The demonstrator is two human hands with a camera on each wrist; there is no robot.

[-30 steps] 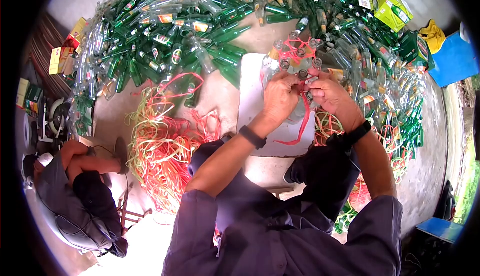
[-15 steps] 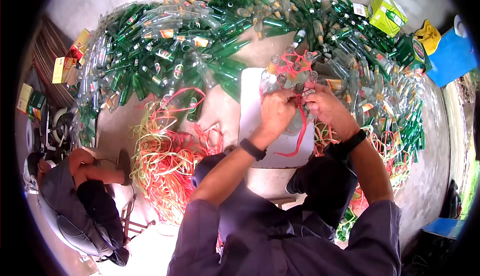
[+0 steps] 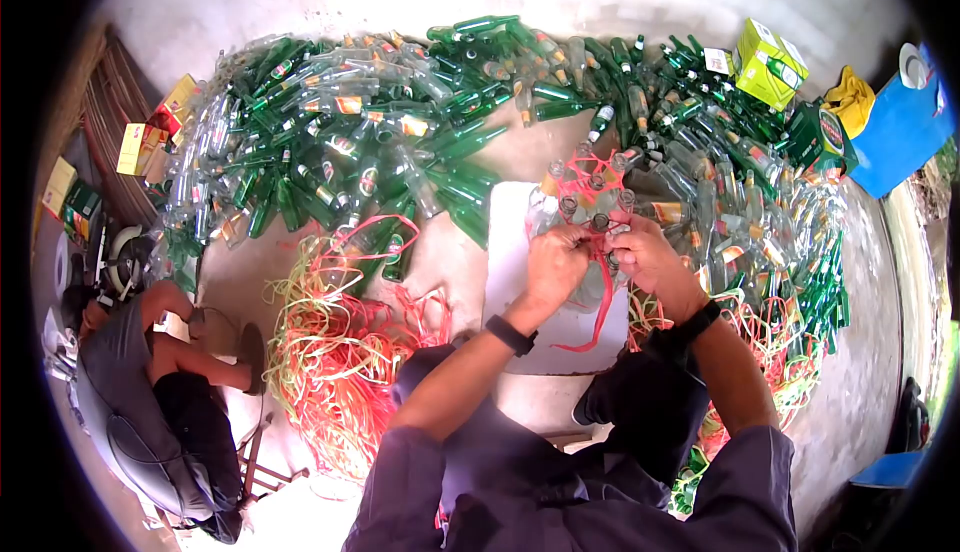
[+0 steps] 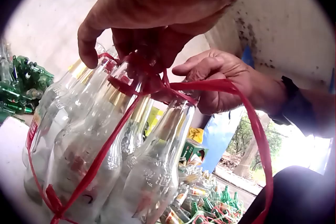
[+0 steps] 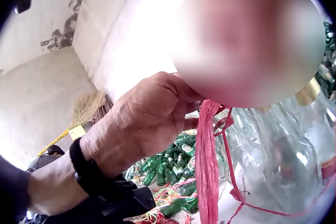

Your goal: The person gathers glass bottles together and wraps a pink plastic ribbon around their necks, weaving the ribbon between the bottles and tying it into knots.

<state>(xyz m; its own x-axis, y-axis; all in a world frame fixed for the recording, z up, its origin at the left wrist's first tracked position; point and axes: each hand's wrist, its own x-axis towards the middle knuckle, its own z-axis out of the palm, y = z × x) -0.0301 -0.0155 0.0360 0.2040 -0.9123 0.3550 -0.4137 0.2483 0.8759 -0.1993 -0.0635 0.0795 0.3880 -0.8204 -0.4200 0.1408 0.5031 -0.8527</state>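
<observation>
A bundle of clear glass bottles (image 3: 545, 214) stands upright on a white board (image 3: 505, 282), red plastic ribbon (image 3: 600, 320) laced around the necks. My left hand (image 3: 556, 270) is at the near bottle necks, its fingers curled over ribbon there; in the left wrist view, that hand (image 4: 163, 3) covers the top of one neck. Beside it, my right hand (image 3: 645, 254) pinches the ribbon at a neighbouring neck. From the hands a loose ribbon tail (image 4: 257, 134) hangs down. A blurred patch hides most of the right hand in the right wrist view.
Piles of green and clear bottles (image 3: 300, 142) curve around the back and right. Tangled red and yellow-green ribbon (image 3: 335, 352) lies left of the board, more (image 3: 765, 342) at right. Another person (image 3: 150, 402) sits at far left. A green carton (image 3: 770, 64) stands at back right.
The head view has tilted upward, so the whole scene sits lower. Both hands stay at the same bottle necks with only small finger shifts. The seated person's arms and legs have shifted slightly.
</observation>
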